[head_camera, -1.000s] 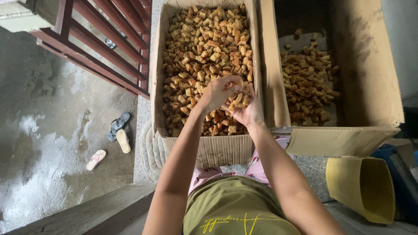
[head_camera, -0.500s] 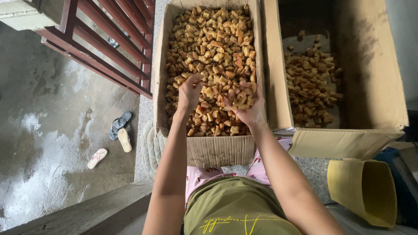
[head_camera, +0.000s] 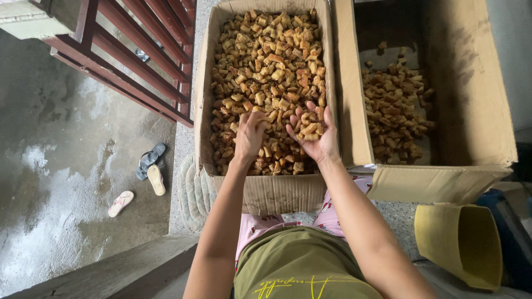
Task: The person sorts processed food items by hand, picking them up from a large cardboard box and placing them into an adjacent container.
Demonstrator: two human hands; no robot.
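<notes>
Left hand (head_camera: 250, 134): palm down over the near part of the full box, fingers curled together on a few brown chunks; how firm the grip was could not be told.
Right hand (head_camera: 313, 133): palm up, just right of the left hand, fingers spread slightly and cupped, a small heap of chunks lying in the palm.
Brown chunks (head_camera: 266, 72): small tan and brown cubes, piled nearly to the rim of the box.
Full box (head_camera: 206, 99): open cardboard carton, centre, directly ahead of the person.
Second box (head_camera: 465, 94): larger carton touching it on the right, chunks covering only part of the bottom.
Yellow bucket (head_camera: 457, 243): near right, lying tilted.
Sandals (head_camera: 148, 169): left, on wet concrete, below the red railing (head_camera: 127, 72).
</notes>
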